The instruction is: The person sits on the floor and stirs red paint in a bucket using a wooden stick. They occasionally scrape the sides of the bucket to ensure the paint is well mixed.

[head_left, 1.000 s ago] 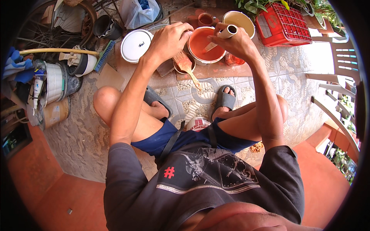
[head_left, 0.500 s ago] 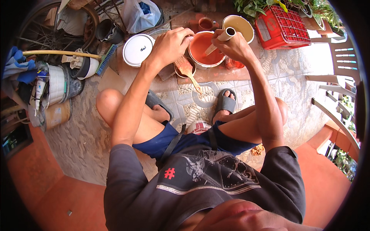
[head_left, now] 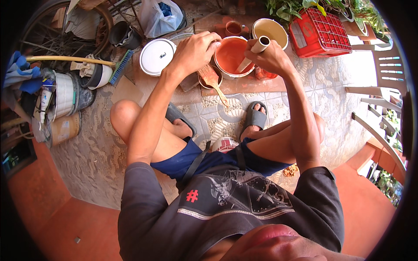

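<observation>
My right hand (head_left: 272, 56) is wrapped round a hollow tan pipe (head_left: 263, 42). The pipe's lower end dips into orange-red paint (head_left: 230, 54) in a white bucket (head_left: 238, 76). At the bucket's left rim, my left hand (head_left: 193, 51) has its fingers curled on the edge; their tips are partly hidden. Below that hand, a paint-stained brush (head_left: 210, 78) rests across a small pot (head_left: 220, 82), its handle toward me. A white round lid (head_left: 157, 57) lies left of my left wrist. Right of the paint bucket stands a red container (head_left: 265, 73), partly covered by my right forearm.
Behind are a cream bucket (head_left: 270, 29) and a small clay pot (head_left: 233, 28). A red crate (head_left: 321, 32) with plants stands at far right, near a plastic chair (head_left: 389, 65). At left are a blue-bristled broom (head_left: 121, 67), stacked buckets (head_left: 64, 98) and a bicycle wheel (head_left: 65, 30).
The pipe's lower end has moved right and nearer me within the paint, and my right hand has shifted slightly right. My left hand stays at the bucket's rim.
</observation>
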Motion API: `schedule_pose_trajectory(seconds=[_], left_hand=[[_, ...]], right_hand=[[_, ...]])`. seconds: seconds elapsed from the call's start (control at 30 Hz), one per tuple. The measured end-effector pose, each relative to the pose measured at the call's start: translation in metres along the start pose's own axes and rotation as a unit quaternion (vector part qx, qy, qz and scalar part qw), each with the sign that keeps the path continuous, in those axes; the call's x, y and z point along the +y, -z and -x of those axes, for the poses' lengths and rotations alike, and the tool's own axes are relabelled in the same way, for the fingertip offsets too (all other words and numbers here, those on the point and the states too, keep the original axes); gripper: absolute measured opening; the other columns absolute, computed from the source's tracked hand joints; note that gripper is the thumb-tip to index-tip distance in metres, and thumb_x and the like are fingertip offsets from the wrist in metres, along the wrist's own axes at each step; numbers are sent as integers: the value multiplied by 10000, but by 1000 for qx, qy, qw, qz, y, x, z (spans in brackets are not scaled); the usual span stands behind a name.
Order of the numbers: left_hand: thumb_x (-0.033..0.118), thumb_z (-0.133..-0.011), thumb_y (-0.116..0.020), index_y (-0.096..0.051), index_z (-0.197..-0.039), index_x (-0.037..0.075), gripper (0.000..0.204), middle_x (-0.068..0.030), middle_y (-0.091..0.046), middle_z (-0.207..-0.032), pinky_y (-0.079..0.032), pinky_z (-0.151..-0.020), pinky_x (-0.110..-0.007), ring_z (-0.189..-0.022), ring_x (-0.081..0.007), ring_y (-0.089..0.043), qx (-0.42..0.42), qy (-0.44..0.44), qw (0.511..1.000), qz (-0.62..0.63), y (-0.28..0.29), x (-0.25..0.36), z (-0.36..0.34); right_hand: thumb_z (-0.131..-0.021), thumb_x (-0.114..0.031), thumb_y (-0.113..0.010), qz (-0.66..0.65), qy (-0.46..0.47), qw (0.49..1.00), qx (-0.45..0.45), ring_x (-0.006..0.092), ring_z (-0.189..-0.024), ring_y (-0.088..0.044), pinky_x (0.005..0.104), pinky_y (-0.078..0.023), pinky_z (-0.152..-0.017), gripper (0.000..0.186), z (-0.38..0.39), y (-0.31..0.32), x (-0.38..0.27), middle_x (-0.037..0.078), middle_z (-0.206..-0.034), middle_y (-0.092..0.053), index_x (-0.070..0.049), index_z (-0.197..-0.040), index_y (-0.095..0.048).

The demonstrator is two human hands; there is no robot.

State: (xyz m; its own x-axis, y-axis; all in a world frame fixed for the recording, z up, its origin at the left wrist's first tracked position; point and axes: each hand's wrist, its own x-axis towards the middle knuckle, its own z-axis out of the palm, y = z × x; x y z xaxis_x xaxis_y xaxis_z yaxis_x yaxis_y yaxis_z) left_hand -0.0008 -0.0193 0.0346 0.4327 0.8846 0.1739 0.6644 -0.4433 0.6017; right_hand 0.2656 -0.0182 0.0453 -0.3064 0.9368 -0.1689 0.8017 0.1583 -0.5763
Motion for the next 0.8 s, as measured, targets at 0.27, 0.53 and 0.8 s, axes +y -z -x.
schedule_pose_trajectory(seconds=[0.27,0.53,0.8], left_hand=[[201,-1033,-638,-737,-1186,43,242,-168,-753,-1149,-563,-902,-458,-1055,-398,-717,-1,-3,1000,-6,-3,1,-2],[205,-1036,-632,-737,-1180,44,240,-166,-752,-1150,-563,-905,-460,-1057,-399,-716,-7,1,1000,-2,-3,0,-2],[211,-1040,-628,-735,-1187,45,247,-167,-748,-1155,-563,-906,-461,-1053,-395,-716,-10,-4,1000,1,-4,2,-2]], right_hand=[[-942,-275,-634,1,35,995,98,379,-774,-742,471,-590,-754,234,-5,-9,-2,173,-834,-751,-89,-1000,-763],[-948,-263,-661,3,-16,999,34,397,-750,-725,477,-579,-733,207,-1,-3,-1,171,-826,-752,-85,-998,-753],[-918,-308,-655,53,-1,993,104,409,-770,-743,487,-594,-741,256,-8,-11,3,194,-815,-751,-89,-980,-772]])
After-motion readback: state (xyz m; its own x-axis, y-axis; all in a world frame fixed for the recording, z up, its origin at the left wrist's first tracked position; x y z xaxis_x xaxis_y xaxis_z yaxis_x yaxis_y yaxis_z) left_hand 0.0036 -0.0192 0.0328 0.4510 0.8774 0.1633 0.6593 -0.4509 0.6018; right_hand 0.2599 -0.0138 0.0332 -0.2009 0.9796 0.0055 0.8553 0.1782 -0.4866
